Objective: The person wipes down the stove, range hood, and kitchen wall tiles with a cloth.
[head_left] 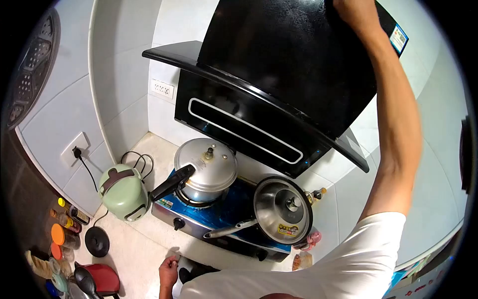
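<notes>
Only the head view to go on here, folks. Our right hand [357, 16] is stretched way up to the black range hood [289, 65], over near the top of its big glossy front panel. The top edge of the view cuts the fingers off, so we can't make out how far spread they are or whether they've got hold of anything. The hood itself is mounted on the wall above the gas stove [243, 202].

Our left hand [168, 270] is down low by the countertop [159, 236], fingers curled loosely in. Too small to say if something's pinched in there.

Tips for working up there: that panel looks slick, so we'd go with light, even contact and not hang any weight on it. We'd also keep the forearm clear of the hood's jutting lower ledge, and steady ourselves with the left hand on bare counter.

Big one for us is what's underneath. The pressure cooker [211, 172] and the lidded wok [283, 212] both sit on the stove with their handles angled out toward the lower left, so leaning in could snag one. Elbows high, torso back.
</notes>
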`<state>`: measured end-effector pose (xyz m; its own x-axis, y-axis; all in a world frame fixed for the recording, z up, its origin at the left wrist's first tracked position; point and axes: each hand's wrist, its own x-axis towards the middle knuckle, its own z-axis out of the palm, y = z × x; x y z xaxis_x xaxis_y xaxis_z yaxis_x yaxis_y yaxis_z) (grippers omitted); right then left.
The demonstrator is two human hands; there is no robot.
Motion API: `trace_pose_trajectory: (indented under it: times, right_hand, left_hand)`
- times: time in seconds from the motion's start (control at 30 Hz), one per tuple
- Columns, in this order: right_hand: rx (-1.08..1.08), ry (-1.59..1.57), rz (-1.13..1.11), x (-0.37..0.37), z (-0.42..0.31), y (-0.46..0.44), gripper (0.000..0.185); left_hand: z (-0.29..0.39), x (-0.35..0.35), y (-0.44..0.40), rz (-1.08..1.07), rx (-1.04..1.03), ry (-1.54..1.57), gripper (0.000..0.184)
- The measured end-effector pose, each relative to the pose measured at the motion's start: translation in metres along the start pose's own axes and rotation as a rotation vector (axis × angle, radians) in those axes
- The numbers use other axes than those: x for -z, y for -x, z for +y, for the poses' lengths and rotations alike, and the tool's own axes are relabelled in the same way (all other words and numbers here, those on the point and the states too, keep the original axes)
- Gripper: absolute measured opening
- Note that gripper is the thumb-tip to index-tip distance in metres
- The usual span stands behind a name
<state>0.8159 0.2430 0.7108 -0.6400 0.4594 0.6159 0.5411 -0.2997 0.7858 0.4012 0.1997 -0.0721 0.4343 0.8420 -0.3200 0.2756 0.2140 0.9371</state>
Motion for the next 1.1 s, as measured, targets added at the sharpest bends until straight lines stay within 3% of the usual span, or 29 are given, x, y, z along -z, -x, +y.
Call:
trace_pose_trajectory:
  times: [0.03, 0.07, 0.1, 0.17, 0.2, 0.3, 0.37, 0.43, 0.5, 0.6, 0.67, 0.7, 0.77, 0.83, 0.87, 1.1]
  right_hand:
    - [0.009, -0.027, -0.008, -0.001, -0.014, 0.009, 0.004]
    - [-0.03, 0.019, -0.178, 0.0, -0.034, 0.021, 0.003]
    - [0.077, -0.076, -0.153, -0.011, -0.046, 0.05, 0.021]
    - [0.203, -0.321, -0.188, -0.004, -0.098, 0.096, 0.026]
    - [0.206, -0.353, -0.315, 0.002, -0.116, 0.121, 0.016]
    - [0.162, -0.427, -0.558, 0.031, -0.141, 0.14, 0.012]
    - [0.269, -0.407, -0.54, 0.029, -0.13, 0.133, 0.011]
    - [0.301, -0.254, -0.324, 0.016, -0.098, 0.103, 0.012]
    - [0.225, -0.098, -0.229, -0.001, -0.046, 0.063, 0.028]
    - [0.096, 0.116, -0.17, -0.014, -0.024, 0.031, 0.026]
    - [0.028, -0.168, -0.219, -0.003, -0.063, 0.024, 0.004]
    - [0.048, -0.203, -0.256, 0.0, -0.08, 0.033, 0.003]
    - [0.177, -0.297, -0.297, -0.011, -0.091, 0.072, 0.023]
    - [0.19, -0.32, -0.46, 0.015, -0.111, 0.099, 0.017]
    - [0.175, -0.334, -0.507, 0.025, -0.117, 0.115, 0.018]
    - [0.105, -0.347, -0.806, 0.078, -0.121, 0.166, 0.016]
  left_hand:
    - [0.002, -0.001, 0.005, 0.001, 0.007, 0.002, 0.027]
    - [0.018, -0.003, 0.01, -0.005, 0.031, 0.025, 0.027]
    - [0.027, -0.003, 0.014, -0.015, 0.054, 0.044, 0.027]
    - [0.022, -0.002, 0.015, -0.047, 0.036, 0.004, 0.027]
    - [0.021, -0.002, 0.015, -0.068, 0.015, -0.033, 0.027]
    - [0.019, 0.003, 0.016, -0.078, 0.007, -0.02, 0.026]
    - [0.015, 0.006, 0.014, -0.057, 0.018, 0.016, 0.025]
    - [0.005, 0.013, 0.01, -0.033, 0.045, 0.045, 0.025]
    - [-0.011, 0.016, 0.009, -0.011, 0.014, 0.046, 0.024]
    - [0.01, 0.015, 0.012, -0.003, 0.058, 0.016, 0.024]
    - [0.005, 0.013, 0.01, 0.0, 0.064, 0.014, 0.024]
    - [-0.002, 0.007, 0.005, -0.007, 0.046, 0.03, 0.025]
    - [-0.001, 0.008, 0.006, -0.028, 0.031, 0.032, 0.025]
    - [0.019, 0.006, 0.011, -0.074, -0.044, -0.037, 0.026]
    - [0.028, 0.004, 0.014, -0.086, 0.017, 0.015, 0.027]
    - [-0.001, 0.01, 0.017, -0.054, 0.065, 0.034, 0.024]
